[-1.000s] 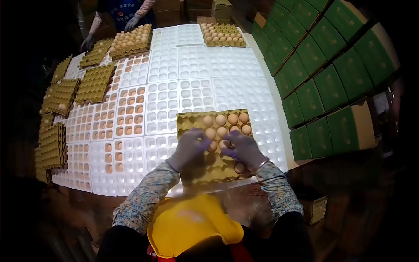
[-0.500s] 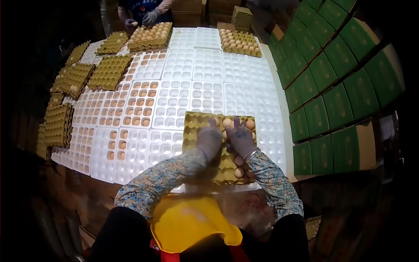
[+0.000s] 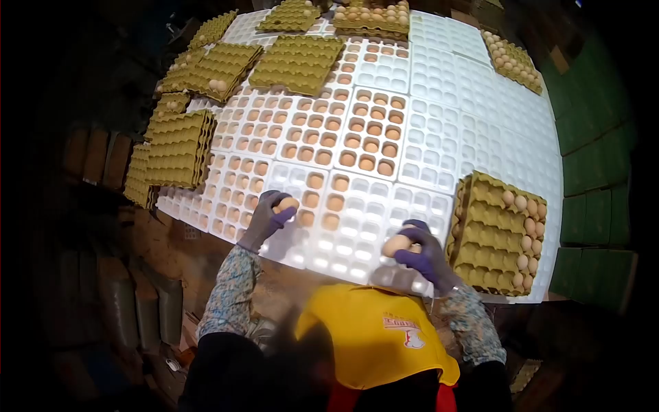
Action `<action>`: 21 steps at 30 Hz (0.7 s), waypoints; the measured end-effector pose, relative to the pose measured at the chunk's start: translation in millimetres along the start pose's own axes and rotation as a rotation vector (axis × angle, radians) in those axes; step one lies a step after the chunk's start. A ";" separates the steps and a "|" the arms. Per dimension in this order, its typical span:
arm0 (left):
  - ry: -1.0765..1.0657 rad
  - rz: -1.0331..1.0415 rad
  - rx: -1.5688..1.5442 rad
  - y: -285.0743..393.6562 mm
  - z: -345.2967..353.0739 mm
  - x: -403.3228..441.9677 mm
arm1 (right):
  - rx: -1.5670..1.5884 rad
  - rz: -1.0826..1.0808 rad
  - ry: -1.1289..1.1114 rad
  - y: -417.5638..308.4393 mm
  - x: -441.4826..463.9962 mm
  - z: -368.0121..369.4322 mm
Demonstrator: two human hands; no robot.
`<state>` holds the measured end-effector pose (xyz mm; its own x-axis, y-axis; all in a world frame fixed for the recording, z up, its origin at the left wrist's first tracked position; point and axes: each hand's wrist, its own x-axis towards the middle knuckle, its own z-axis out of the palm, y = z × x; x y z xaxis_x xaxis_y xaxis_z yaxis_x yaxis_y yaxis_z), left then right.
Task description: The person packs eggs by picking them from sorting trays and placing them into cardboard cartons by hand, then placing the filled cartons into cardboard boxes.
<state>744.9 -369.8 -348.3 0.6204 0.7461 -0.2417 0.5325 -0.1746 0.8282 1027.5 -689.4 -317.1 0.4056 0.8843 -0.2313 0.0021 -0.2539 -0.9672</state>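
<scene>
My gloved left hand (image 3: 266, 218) holds an egg (image 3: 287, 204) above the near edge of a white foam tray (image 3: 292, 175) partly filled with eggs. Gripped in my gloved right hand (image 3: 427, 255) are pale eggs (image 3: 397, 245), over the front of another foam tray (image 3: 422, 202); how many is partly hidden by the fingers. Right of that hand, a stack of yellowish pulp egg trays (image 3: 484, 240) has eggs along its back and right side, with bare cups at the left.
More pulp trays (image 3: 180, 147) are stacked at the left, others (image 3: 296, 65) at the back left. A pulp tray with eggs (image 3: 511, 62) lies at the back right. Green boxes (image 3: 597, 213) stand beyond the table's right edge.
The view has turned left. Both hands have left the pulp tray, with eggs now in them, and are over the foam trays to its left. The co-worker's hands are no longer visible.
</scene>
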 end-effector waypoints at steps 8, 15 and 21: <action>-0.517 0.593 0.827 -40.2 -85.4 118.6 | -0.849 -0.340 -0.252 -5.9 225.8 216.1; -0.239 0.395 0.407 -63.2 -100.2 73.2 | -0.634 -0.408 0.045 7.1 205.7 264.6; 0.348 0.426 0.078 -111.4 -22.5 29.2 | -0.586 -0.520 0.019 63.6 181.7 315.3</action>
<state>690.8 -314.1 -436.3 0.5703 0.7650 0.2993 0.3249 -0.5447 0.7732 813.2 -421.4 -453.7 0.2356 0.9410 0.2428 0.6762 0.0207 -0.7364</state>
